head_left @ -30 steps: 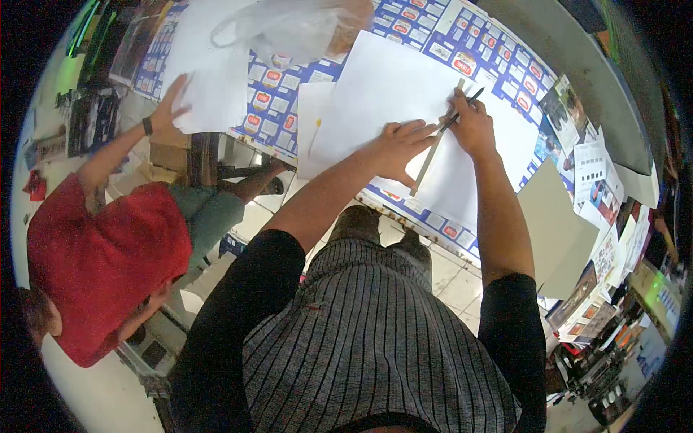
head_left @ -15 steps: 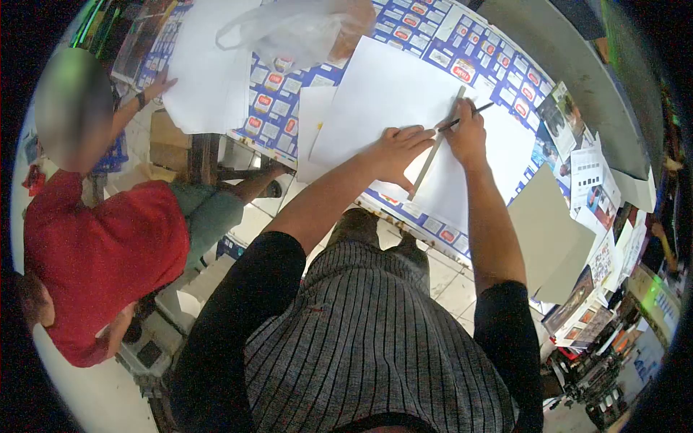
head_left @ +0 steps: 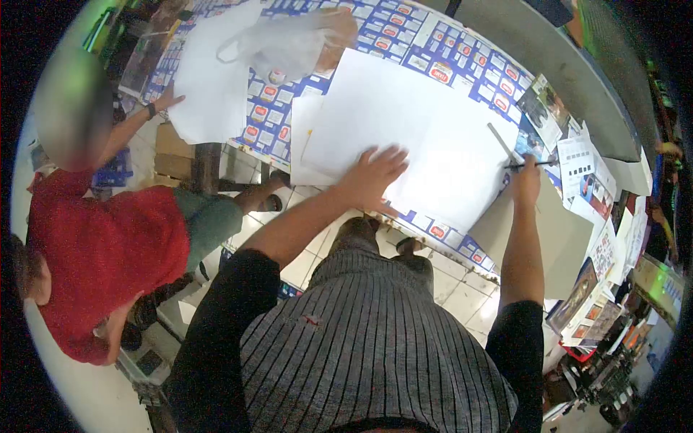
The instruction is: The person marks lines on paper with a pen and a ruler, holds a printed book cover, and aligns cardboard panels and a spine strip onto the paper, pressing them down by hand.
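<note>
Several large white sheets (head_left: 433,137) lie on a table covered with blue patterned paper (head_left: 271,108). My left hand (head_left: 372,177) is at the near left part of the sheets, fingers spread, holding nothing. Beyond the sheets' right edge, my right hand (head_left: 528,177) is closed on a thin dark pen-like tool (head_left: 517,167). A narrow metal ruler (head_left: 502,141) slants up and left from that hand; whether the fingers also grip it cannot be made out. Below my right hand is a grey-beige board (head_left: 552,238).
A clear plastic bag (head_left: 285,47) rests at the back left of the table, beside more white paper (head_left: 213,79). A person in a red top (head_left: 108,260) is at the left, one hand at that paper. Prints (head_left: 577,162) and papers lie at the right.
The ruler and my right hand with the pen-like tool have moved right, off the middle of the sheets. My left hand has come off the ruler and shifted slightly left.
</note>
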A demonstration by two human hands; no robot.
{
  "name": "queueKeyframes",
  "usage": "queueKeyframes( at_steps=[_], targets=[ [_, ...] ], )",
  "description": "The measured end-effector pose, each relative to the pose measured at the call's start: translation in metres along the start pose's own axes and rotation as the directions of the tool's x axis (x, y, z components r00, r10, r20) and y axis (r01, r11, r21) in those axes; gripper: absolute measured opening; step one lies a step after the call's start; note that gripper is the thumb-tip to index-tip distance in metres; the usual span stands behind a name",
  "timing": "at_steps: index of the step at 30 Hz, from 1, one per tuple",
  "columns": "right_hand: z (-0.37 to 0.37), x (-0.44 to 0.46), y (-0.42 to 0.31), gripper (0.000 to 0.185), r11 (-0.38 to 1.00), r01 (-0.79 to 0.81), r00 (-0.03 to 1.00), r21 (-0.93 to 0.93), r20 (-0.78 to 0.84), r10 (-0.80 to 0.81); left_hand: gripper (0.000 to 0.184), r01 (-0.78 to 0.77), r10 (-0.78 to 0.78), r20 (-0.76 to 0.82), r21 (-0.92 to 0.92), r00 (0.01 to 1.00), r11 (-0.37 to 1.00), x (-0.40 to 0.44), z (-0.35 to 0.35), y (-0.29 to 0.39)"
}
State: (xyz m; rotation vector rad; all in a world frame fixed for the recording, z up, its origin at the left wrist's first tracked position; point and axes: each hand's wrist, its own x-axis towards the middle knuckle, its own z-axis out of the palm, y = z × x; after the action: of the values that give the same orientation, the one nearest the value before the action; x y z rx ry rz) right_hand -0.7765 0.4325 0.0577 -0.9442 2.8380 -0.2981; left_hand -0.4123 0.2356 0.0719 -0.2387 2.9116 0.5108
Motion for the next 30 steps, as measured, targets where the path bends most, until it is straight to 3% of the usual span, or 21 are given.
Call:
queueKeyframes(
  at_steps=[1,2,3,4,5,6,7,8,9,11,12,14,16,18,20,21,23,24,26,28,30],
  targets=[
    [-0.007,-0.011,0.003,0.042,0.999,0.043,0.999,0.031,0.031,-0.044,0.118,0.033,-0.037,0.139,0.032,0.990,0.999,-0.017,0.006,0.011],
    [0.015,-0.020,0.030,0.047,0.987,0.157,0.986,0.012,0.060,-0.158,0.121,0.033,-0.038,0.163,0.030,0.986,0.999,-0.034,0.021,0.019],
    [0.027,-0.036,0.047,0.050,0.953,0.301,0.954,0.028,0.003,-0.301,0.102,-0.011,0.013,0.026,-0.056,1.000,0.998,-0.051,0.056,0.017],
    [0.030,-0.050,0.056,0.057,0.952,0.305,0.952,-0.028,0.038,-0.304,0.074,0.242,-0.212,0.128,-0.298,0.969,0.924,-0.054,0.067,0.037],
    [0.055,-0.043,0.083,0.064,0.835,0.549,0.813,-0.021,-0.218,-0.540,0.053,0.126,-0.126,0.002,-0.054,0.992,0.991,-0.062,0.076,0.033],
    [-0.002,-0.056,0.021,0.066,0.914,0.366,0.930,0.173,-0.091,-0.355,0.035,0.063,-0.036,-0.125,0.216,0.992,0.974,-0.071,0.086,0.030],
    [0.004,-0.057,0.031,0.064,0.932,0.212,0.974,0.293,0.019,-0.227,0.037,0.032,0.017,-0.221,0.218,0.975,0.975,-0.086,0.055,0.041],
    [0.028,-0.062,0.054,0.058,0.904,0.420,0.889,0.086,-0.239,-0.390,0.037,0.089,-0.026,-0.264,0.229,0.964,0.969,-0.093,0.051,0.049],
    [0.018,-0.043,0.043,0.058,0.882,0.462,0.861,0.087,-0.282,-0.423,0.031,0.066,0.005,-0.284,0.240,0.959,0.969,-0.093,0.043,0.046],
    [-0.003,-0.046,0.048,0.049,0.862,0.270,0.951,0.429,0.025,-0.310,0.026,0.035,0.040,-0.298,0.242,0.954,0.970,-0.094,0.033,0.057],
    [-0.004,-0.042,0.050,0.049,0.858,0.279,0.949,0.431,0.011,-0.314,0.025,0.074,-0.003,-0.341,0.196,0.940,0.978,-0.088,0.023,0.053],
    [0.001,-0.028,0.061,0.041,0.682,0.258,0.935,0.685,0.001,-0.355,0.025,0.117,-0.047,-0.394,0.156,0.918,0.981,-0.083,-0.012,0.053],
    [-0.018,-0.031,0.065,0.036,0.736,0.296,0.949,0.609,-0.104,-0.296,0.024,0.262,-0.230,-0.232,0.118,0.945,0.958,-0.087,-0.082,0.067],
    [-0.026,-0.027,0.066,0.032,0.786,0.323,0.945,0.528,-0.216,-0.244,0.023,0.332,-0.315,-0.258,0.024,0.913,0.943,-0.098,-0.139,0.068],
    [-0.017,-0.012,0.091,0.027,0.650,0.177,0.984,0.739,-0.122,-0.129,0.024,0.385,-0.422,-0.311,-0.173,0.852,0.906,-0.112,-0.197,0.078],
    [-0.020,-0.007,0.090,0.027,0.648,0.185,0.983,0.739,-0.132,-0.130,0.024,0.385,-0.437,-0.338,-0.212,0.834,0.898,-0.115,-0.220,0.082],
    [-0.033,-0.006,0.087,0.028,0.676,0.053,0.994,0.735,0.026,-0.107,0.024,0.381,-0.451,-0.361,-0.250,0.816,0.890,-0.124,-0.251,0.086],
    [-0.045,-0.011,0.077,0.028,0.675,0.056,0.994,0.736,0.021,-0.106,0.025,0.297,-0.407,-0.426,-0.302,0.808,0.906,-0.128,-0.263,0.085],
    [-0.089,-0.041,0.015,0.033,0.429,-0.033,0.992,0.903,0.081,-0.095,0.026,0.200,-0.359,-0.482,-0.350,0.799,0.915,-0.135,-0.285,0.079],
    [-0.090,-0.050,-0.020,0.042,0.197,-0.005,0.988,0.980,0.036,-0.153,0.027,0.037,-0.393,-0.528,-0.562,0.753,0.826,-0.141,-0.301,0.074],
    [-0.084,-0.056,-0.057,0.047,0.021,-0.146,0.974,0.989,0.147,-0.171,0.027,-0.130,-0.393,-0.520,-0.712,0.758,0.690,-0.148,-0.328,0.086]
  ],
)
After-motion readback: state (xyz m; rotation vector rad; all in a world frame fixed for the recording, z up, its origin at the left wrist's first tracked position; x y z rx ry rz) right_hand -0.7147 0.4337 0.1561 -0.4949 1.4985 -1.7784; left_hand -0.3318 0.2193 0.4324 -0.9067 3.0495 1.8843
